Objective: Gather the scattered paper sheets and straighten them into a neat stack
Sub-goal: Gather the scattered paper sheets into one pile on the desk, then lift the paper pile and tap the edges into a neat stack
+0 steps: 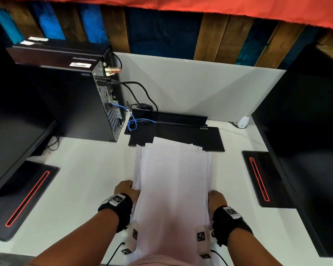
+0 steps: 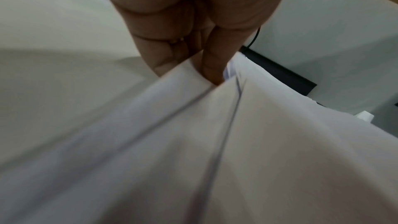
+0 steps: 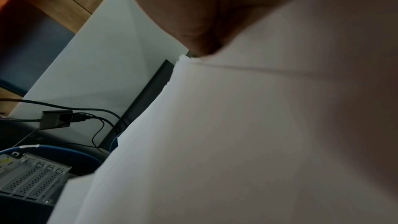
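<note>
Sheets (image 1: pixel 173 189) are gathered into one pile, held between both hands near the front edge of the desk (image 1: pixel 88 169), its far end reaching over a black keyboard (image 1: pixel 181 135). The step in hand looks like the straightening: the far edges are uneven, some sheets standing out past others, and the left side fans a little. The next move probably calls for tapping or squeezing the edges flush, without letting loose sheets slip. In the head view the left hand (image 1: pixel 126 189) clasps the pile's left edge and the right hand (image 1: pixel 216 198) its right edge, both with fingers curled in against the paper. A computer tower (image 1: pixel 81 96) stands at the back left, and monitor bases lie to either side.

From the left wrist, the fingers (image 2: pixel 212 67) pinch into the pile's edge, the paper folding around a fingertip.

From the right wrist, the hand (image 3: pixel 193 14) lies against the sheets (image 3: pixel 237 134); blur hides how its fingers close, though it is plainly in contact.
</note>
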The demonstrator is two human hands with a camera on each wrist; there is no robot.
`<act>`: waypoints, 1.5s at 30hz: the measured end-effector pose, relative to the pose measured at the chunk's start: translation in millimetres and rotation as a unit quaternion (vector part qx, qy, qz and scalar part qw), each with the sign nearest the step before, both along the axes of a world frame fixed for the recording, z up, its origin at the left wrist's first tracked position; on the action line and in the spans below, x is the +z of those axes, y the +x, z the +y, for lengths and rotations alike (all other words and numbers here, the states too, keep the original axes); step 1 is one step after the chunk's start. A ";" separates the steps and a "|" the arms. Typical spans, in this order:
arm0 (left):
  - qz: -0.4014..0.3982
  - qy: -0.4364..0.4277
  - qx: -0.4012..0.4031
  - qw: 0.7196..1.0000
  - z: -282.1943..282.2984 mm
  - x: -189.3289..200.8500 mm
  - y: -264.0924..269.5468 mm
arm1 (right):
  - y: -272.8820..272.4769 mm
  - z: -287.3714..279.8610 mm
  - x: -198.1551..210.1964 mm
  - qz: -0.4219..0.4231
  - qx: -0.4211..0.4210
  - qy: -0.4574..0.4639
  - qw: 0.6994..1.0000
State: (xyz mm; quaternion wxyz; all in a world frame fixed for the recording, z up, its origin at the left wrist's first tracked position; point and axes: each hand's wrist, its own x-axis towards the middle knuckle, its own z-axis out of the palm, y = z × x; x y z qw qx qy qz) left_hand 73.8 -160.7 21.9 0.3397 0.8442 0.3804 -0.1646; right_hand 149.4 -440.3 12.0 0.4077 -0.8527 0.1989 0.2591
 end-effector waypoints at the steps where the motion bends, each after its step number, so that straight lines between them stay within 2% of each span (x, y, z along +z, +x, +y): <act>1: 0.003 0.015 0.002 1.000 0.5 2.5 1.3 | 1.9 0.3 1.1 -0.008 -0.013 -0.005 1.000; 5: 0.007 0.006 -0.037 0.999 -4.2 3.0 6.9 | 1.0 10.2 5.9 -0.008 -0.002 0.014 1.000; 8: 0.006 -0.016 -0.037 0.999 -9.3 0.0 7.8 | -0.1 11.9 4.9 0.000 -0.006 0.038 0.999; 10: 0.013 -0.028 -0.033 0.999 -7.8 -3.6 9.0 | -1.9 5.6 2.3 0.007 -0.016 0.069 0.997; 13: 0.000 -0.035 -0.023 0.999 -7.3 -7.1 7.9 | -6.2 -2.1 -0.9 0.007 -0.027 0.172 0.985; 16: -0.001 -0.058 -0.030 0.998 -7.8 -6.8 5.4 | -5.1 -2.5 -7.8 0.021 -0.006 0.180 0.983; 19: -0.029 -0.127 0.031 0.991 -3.5 -4.0 1.4 | -2.2 -1.5 0.6 -0.009 -0.036 0.182 0.982; 21: -0.101 -0.202 0.076 0.971 -0.2 10.1 -2.8 | -0.6 -2.0 13.2 -0.018 -0.065 0.222 0.973; 25: -0.204 -0.356 0.062 0.910 2.0 49.1 -3.6 | 5.7 6.4 55.6 -0.070 -0.082 0.335 0.936; 29: -0.347 -0.360 0.122 0.858 -5.2 114.7 5.1 | 12.4 22.7 114.9 -0.182 -0.050 0.383 0.904; 32: -0.431 -0.355 0.109 0.822 -1.5 149.1 7.8 | 14.8 32.1 150.4 -0.251 -0.029 0.363 0.897; 34: -0.458 -0.348 0.103 0.812 3.9 157.7 5.9 | 13.0 36.2 157.6 -0.270 -0.030 0.348 0.897; 38: -0.457 -0.340 0.097 0.816 11.9 148.0 0.0 | 1.7 38.7 152.2 -0.269 -0.028 0.321 0.907; 42: -0.432 -0.342 0.089 0.830 8.2 128.6 -2.3 | -5.5 37.6 139.5 -0.224 -0.023 0.304 0.926; 45: -0.423 -0.337 0.085 0.837 -1.4 125.8 2.3 | -7.3 43.5 142.8 -0.231 -0.023 0.326 0.916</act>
